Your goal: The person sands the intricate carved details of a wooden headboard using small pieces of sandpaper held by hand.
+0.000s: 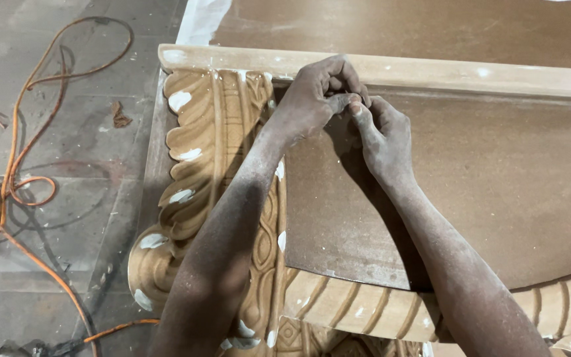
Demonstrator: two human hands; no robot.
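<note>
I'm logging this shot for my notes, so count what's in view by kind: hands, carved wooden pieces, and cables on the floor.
Hands: 2, the left hand and the right hand, fingertips meeting at the flat rail
Carved wooden panel: 1
Orange cable on the floor: 1
Total: 4

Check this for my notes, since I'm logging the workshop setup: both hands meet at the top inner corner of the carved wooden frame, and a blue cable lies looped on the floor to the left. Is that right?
Not quite: the cable is orange, not blue, as the head view shows. The rest holds: the left hand and right hand meet at the top inner corner of the carved wooden frame, and the cable lies looped on the floor to the left.
</note>
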